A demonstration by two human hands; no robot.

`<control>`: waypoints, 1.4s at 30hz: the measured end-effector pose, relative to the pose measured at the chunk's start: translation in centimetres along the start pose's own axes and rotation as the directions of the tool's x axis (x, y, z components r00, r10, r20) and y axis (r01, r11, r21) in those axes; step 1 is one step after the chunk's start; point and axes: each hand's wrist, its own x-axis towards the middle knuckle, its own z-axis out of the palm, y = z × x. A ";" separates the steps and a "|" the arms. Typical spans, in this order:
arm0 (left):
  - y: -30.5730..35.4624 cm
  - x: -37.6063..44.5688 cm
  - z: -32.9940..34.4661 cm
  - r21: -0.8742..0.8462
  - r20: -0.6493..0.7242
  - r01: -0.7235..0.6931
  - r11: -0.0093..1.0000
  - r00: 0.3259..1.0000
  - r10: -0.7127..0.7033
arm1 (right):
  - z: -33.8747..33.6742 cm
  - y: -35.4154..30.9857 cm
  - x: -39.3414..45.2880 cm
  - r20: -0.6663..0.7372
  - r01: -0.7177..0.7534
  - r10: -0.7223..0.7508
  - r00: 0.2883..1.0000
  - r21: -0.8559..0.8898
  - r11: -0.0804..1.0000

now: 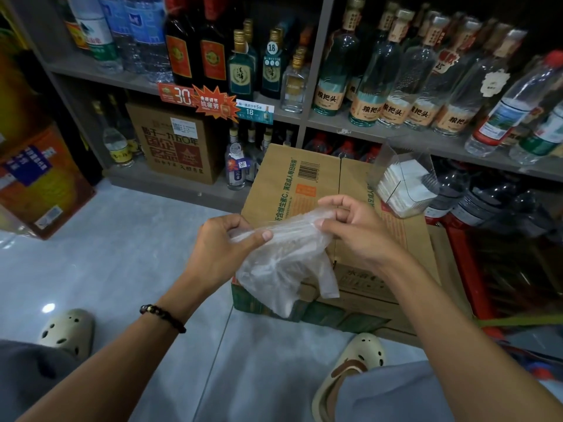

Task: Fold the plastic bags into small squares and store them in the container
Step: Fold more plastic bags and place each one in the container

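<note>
Centre frame, both hands are pinching one clear plastic bag (283,257): the left hand (225,245) clamps its left end with the thumb, and the right hand (350,229) nips the other end, stretching a band taut, probably to crease a fold. The rest sags below them over the cardboard box (304,184). The clear container (405,181), holding what look like folded squares, waits at upper right.

Clear plastic bag (283,263), brown cardboard box (304,178), black bracelet (163,318)
</note>
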 end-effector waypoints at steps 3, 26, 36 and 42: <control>-0.7 0.8 -0.5 0.121 0.019 0.016 0.993 1.000 -0.019 | -0.1 -0.5 0.8 0.002 0.015 -0.015 1.000 0.113 0.993; 2.1 11.0 2.2 -0.347 0.023 0.120 0.930 0.993 -0.120 | -2.4 1.2 5.3 0.099 0.069 -0.048 0.994 -0.214 0.974; -1.1 11.6 3.2 -0.304 -0.338 0.188 0.934 0.895 -0.291 | -4.8 1.0 7.6 -0.201 -0.043 0.094 0.975 0.241 0.970; -2.6 13.4 4.0 -0.130 -0.366 0.206 0.970 0.899 -0.240 | -4.7 1.4 9.9 -0.361 -0.032 0.131 0.923 0.268 0.963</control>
